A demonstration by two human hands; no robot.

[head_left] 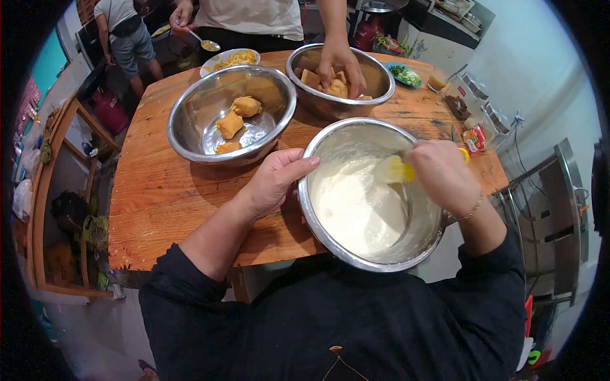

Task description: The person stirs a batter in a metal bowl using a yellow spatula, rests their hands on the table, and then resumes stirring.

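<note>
A metal bowl [372, 258] of pale, creamy batter [356, 203] sits tilted toward me at the table's front edge. My left hand [279, 178] grips its left rim, thumb on top, the fingers partly hidden. Closed around a yellow-handled spatula [399, 170], my right hand [447, 174] is over the bowl's right side. The spatula's pale head is blurred and reaches toward the batter. To the left, a second metal bowl [181, 143] contains a few filled tofu pieces [230, 124]. Behind, a third metal bowl [297, 95] contains several brown tofu pieces [311, 79].
Across the wooden table [146, 209], a person's hand [340, 66] reaches into the third bowl; their other hand [182, 16] holds a spoon [208, 45]. Shredded filling lies on a plate [204, 70], chopped greens on another [405, 75]. A glass [437, 80] and red packet [474, 138] stand right.
</note>
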